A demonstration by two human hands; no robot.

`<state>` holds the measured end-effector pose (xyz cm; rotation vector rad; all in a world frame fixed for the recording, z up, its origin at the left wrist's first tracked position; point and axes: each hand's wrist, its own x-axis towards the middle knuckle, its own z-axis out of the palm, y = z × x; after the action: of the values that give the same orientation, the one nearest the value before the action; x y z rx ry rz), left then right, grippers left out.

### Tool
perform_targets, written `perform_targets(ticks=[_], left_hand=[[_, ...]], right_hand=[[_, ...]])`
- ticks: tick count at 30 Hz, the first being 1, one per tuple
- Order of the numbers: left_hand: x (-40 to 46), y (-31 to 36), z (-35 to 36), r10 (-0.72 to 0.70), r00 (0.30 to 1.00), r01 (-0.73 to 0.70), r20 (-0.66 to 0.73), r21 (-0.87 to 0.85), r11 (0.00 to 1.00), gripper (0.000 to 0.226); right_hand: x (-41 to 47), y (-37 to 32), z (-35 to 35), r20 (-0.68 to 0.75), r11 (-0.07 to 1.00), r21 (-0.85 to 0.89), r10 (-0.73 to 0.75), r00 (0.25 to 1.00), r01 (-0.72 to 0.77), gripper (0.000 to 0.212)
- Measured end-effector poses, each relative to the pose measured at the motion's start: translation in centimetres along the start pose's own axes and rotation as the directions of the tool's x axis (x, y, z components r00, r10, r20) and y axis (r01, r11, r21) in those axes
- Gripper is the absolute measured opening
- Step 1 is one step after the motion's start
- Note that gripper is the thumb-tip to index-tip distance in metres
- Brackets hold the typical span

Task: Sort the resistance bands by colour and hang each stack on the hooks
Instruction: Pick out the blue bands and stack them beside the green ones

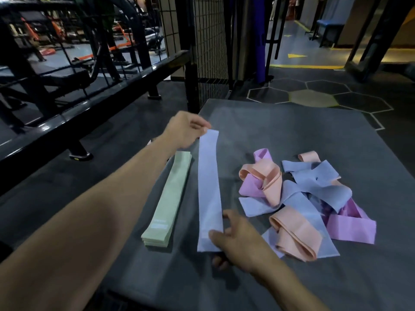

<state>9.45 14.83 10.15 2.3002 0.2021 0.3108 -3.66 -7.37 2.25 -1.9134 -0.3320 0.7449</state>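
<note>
A long, flat, pale blue elastic resistance band (209, 189) lies stretched out on the dark grey padded mat (292, 131); each end is held by one hand. The left hand (184, 129) is at the far end of this band; its thumb and fingertips are closed together on the band's edge in a pinch, and the forearm crosses the lower left of the view. The right hand (238, 241) is at the near end; its thumb lies on top of the band and the fingers curl beneath, so the band is clamped between them.

Just to the left of the held band, below the left hand and beside the left forearm, lies a neat stack of flat pale green resistance bands (169, 198); the stack runs roughly parallel to the blue band and is apart from it by a narrow strip of mat.

To the right of the right hand lies a loose, tangled heap of unsorted bands (310, 198): peach, lilac-pink and pale blue pieces, folded and overlapping; the heap touches neither hand.

Beyond the left hand, off the mat, a black metal rail (89, 113) runs across the dark floor; a black wire-mesh panel (208, 41) stands behind the mat's far edge.
</note>
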Motion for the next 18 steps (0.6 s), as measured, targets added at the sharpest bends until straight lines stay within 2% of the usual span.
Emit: perform_targets(ticks=[4, 7, 10, 12, 18], left_hand=[[1.7, -2.8, 3.2, -0.012, 0.998, 0.003, 0.058, 0.163, 0.987, 0.015], [2.5, -4.3, 5.1, -0.038, 0.993, 0.002, 0.115, 0.294, 0.956, 0.013], [4.2, -6.6, 7.1, -0.076, 0.988, 0.019, 0.132, 0.391, 0.92, 0.027], [4.3, -6.4, 7.9, -0.069, 0.988, -0.007, 0.139, 0.482, 0.876, 0.02], [4.7, -7.4, 9.5, -0.003, 0.988, -0.097, 0.156, 0.629, 0.771, 0.024]], right_hand=[[0.8, 0.7, 0.1, -0.056, 0.986, -0.162, 0.018, 0.998, -0.027, 0.051], [1.6, 0.9, 0.0, -0.06, 0.977, -0.208, 0.027, 0.998, -0.039, 0.067], [1.9, 0.6, 0.0, -0.008, 0.974, -0.213, 0.071, 0.997, -0.071, 0.068], [2.2, 0.6, 0.0, 0.021, 0.976, -0.201, 0.089, 0.996, -0.083, 0.066], [3.0, 1.2, -0.4, 0.031, 0.983, -0.126, 0.139, 0.99, -0.134, 0.069]])
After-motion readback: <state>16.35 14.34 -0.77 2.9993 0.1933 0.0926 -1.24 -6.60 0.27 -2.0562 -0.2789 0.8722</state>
